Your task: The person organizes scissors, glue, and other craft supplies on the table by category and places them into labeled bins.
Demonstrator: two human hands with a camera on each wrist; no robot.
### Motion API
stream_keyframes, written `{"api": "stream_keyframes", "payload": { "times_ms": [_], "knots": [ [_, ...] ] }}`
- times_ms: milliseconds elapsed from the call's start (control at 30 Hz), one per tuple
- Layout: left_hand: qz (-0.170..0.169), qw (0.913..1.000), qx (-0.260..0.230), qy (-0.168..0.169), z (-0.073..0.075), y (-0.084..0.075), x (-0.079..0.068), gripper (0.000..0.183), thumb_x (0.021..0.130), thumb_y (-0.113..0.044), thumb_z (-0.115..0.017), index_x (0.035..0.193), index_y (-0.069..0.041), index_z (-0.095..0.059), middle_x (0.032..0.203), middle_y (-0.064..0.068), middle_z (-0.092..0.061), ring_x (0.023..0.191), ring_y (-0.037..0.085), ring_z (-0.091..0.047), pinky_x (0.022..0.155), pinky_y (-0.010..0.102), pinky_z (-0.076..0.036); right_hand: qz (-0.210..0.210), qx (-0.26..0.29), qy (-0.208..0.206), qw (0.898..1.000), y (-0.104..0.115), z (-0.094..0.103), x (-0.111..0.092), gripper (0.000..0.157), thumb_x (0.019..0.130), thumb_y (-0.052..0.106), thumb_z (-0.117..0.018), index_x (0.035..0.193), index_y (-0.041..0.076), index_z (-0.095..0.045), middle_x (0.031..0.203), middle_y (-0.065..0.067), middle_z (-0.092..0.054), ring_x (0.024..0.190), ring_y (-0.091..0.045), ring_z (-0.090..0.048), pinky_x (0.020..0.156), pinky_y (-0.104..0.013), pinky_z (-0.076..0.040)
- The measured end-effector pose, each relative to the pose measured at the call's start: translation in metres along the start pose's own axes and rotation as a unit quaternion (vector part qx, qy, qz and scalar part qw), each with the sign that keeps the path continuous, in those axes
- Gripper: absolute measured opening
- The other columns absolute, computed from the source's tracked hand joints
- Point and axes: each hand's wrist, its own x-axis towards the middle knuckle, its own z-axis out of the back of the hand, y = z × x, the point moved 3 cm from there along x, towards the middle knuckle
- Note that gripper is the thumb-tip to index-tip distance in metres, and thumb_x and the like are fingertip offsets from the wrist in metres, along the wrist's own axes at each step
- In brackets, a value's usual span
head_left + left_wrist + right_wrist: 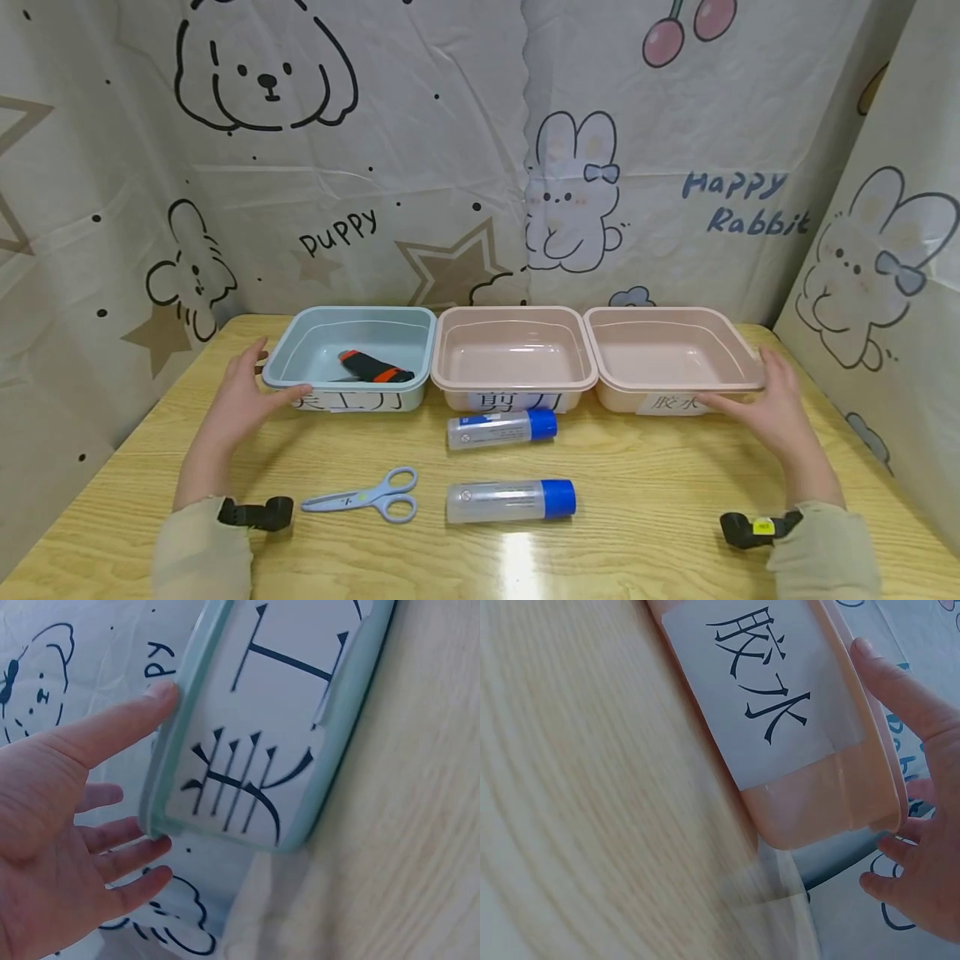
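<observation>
1. The blue bin [360, 327], left of the middle bin [514, 386], is touched by the left hand [242, 400], spread, thumb at the front rim.
2. The right bin [667, 354], right of the middle bin, is touched likewise by the spread right hand [777, 410].
3. Even, gentle pressure is probably best applied, so rims are kept level with the middle bin's.
4. Smooth, round-cornered plastic is seen; two translucent, blue-capped cylindrical bottles [495, 431] are laid before the middle bin.

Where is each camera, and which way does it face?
Head: head-worn, facing forward and down at the table; left hand and right hand show.
Left wrist: worn there, facing the blue bin; left hand shows.
Right wrist: worn there, facing the rightmost pink bin; right hand shows.
Shared: head and left wrist show the blue bin.
</observation>
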Motion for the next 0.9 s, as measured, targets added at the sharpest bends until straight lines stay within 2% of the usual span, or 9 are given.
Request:
{"api": "stream_keyframes", "payload": {
  "times_ms": [133, 333, 433, 567, 633, 700, 733, 800, 900],
  "knots": [
    [-0.019, 0.9996, 0.018, -0.007, 0.003, -0.011, -0.001, 0.104, 0.076, -0.046, -0.070, 0.144, 0.002, -0.009, 0.137, 0.034, -0.023, 0.121, 0.049, -0.028, 0.092, 0.064, -0.029, -0.023, 0.034, 0.008, 0.999, -0.005, -0.001, 0.000, 0.115, 0.074, 0.038, -0.074, 0.144, 0.005, 0.012, 0.147, -0.030, 0.010, 0.132, -0.051, 0.002, 0.098, -0.068, -0.009],
    [-0.072, 0.9966, 0.036, -0.019, 0.005, -0.031, -0.001, 0.093, 0.076, -0.040, -0.072, 0.141, 0.004, -0.022, 0.131, 0.029, -0.036, 0.116, 0.044, -0.037, 0.090, 0.058, -0.035, -0.024, 0.078, 0.019, 0.997, -0.009, -0.001, 0.001, 0.111, 0.078, 0.034, -0.071, 0.143, 0.003, 0.015, 0.146, -0.033, 0.000, 0.130, -0.053, -0.006, 0.101, -0.065, -0.009],
    [-0.094, 0.9946, 0.045, -0.007, 0.001, -0.042, -0.002, 0.085, 0.077, -0.040, -0.070, 0.138, 0.004, -0.030, 0.129, 0.027, -0.040, 0.114, 0.043, -0.040, 0.090, 0.056, -0.036, -0.030, 0.083, 0.017, 0.996, -0.010, 0.000, 0.001, 0.106, 0.080, 0.034, -0.068, 0.144, 0.002, 0.010, 0.145, -0.033, -0.008, 0.128, -0.053, -0.015, 0.100, -0.064, -0.017],
    [-0.116, 0.9908, 0.068, 0.017, -0.009, -0.055, -0.004, 0.075, 0.078, -0.042, -0.069, 0.133, 0.000, -0.040, 0.130, 0.023, -0.042, 0.115, 0.040, -0.041, 0.092, 0.054, -0.036, -0.047, 0.095, 0.021, 0.994, -0.012, 0.000, 0.000, 0.102, 0.082, 0.035, -0.066, 0.144, 0.001, 0.007, 0.147, -0.030, -0.008, 0.128, -0.050, -0.019, 0.100, -0.061, -0.022],
    [-0.127, 0.9882, 0.082, 0.026, -0.015, -0.061, -0.006, 0.069, 0.078, -0.040, -0.069, 0.130, -0.002, -0.045, 0.128, 0.019, -0.045, 0.114, 0.037, -0.043, 0.091, 0.053, -0.037, -0.046, 0.098, 0.024, 0.994, -0.013, 0.000, -0.001, 0.100, 0.083, 0.035, -0.065, 0.144, 0.000, 0.006, 0.147, -0.030, -0.008, 0.127, -0.049, -0.021, 0.102, -0.045, -0.032],
    [-0.139, 0.9853, 0.095, 0.029, -0.019, -0.067, -0.010, 0.063, 0.077, -0.038, -0.070, 0.126, -0.004, -0.050, 0.123, 0.016, -0.048, 0.110, 0.035, -0.047, 0.089, 0.052, -0.040, -0.044, 0.091, 0.018, 0.995, -0.014, 0.001, -0.001, 0.096, 0.082, 0.034, -0.066, 0.145, 0.001, -0.001, 0.145, -0.028, -0.016, 0.124, -0.044, -0.028, 0.092, -0.024, -0.041],
    [-0.146, 0.9834, 0.103, 0.031, -0.020, -0.070, -0.012, 0.059, 0.077, -0.036, -0.071, 0.123, -0.005, -0.052, 0.121, 0.014, -0.050, 0.108, 0.033, -0.048, 0.087, 0.051, -0.041, -0.040, 0.087, 0.015, 0.995, -0.014, 0.001, -0.001, 0.094, 0.082, 0.034, -0.066, 0.145, 0.000, -0.004, 0.144, -0.028, -0.020, 0.122, -0.043, -0.030, 0.084, -0.015, -0.041],
    [-0.163, 0.9793, 0.116, 0.031, -0.023, -0.075, -0.017, 0.051, 0.076, -0.034, -0.072, 0.117, -0.008, -0.057, 0.115, 0.011, -0.053, 0.103, 0.030, -0.052, 0.083, 0.047, -0.044, -0.038, 0.082, 0.011, 0.996, -0.015, 0.001, 0.000, 0.091, 0.082, 0.033, -0.067, 0.145, 0.001, -0.010, 0.142, -0.027, -0.025, 0.120, -0.041, -0.033, 0.070, -0.007, -0.036],
    [-0.190, 0.9720, 0.135, 0.032, -0.026, -0.082, -0.026, 0.042, 0.074, -0.031, -0.074, 0.109, -0.010, -0.061, 0.106, 0.006, -0.057, 0.096, 0.026, -0.056, 0.078, 0.042, -0.047, -0.049, 0.080, 0.011, 0.996, -0.017, 0.001, 0.003, 0.093, 0.081, 0.036, -0.067, 0.146, 0.003, -0.008, 0.144, -0.027, -0.023, 0.123, -0.041, -0.032, 0.075, -0.009, -0.038]
  ]
}}
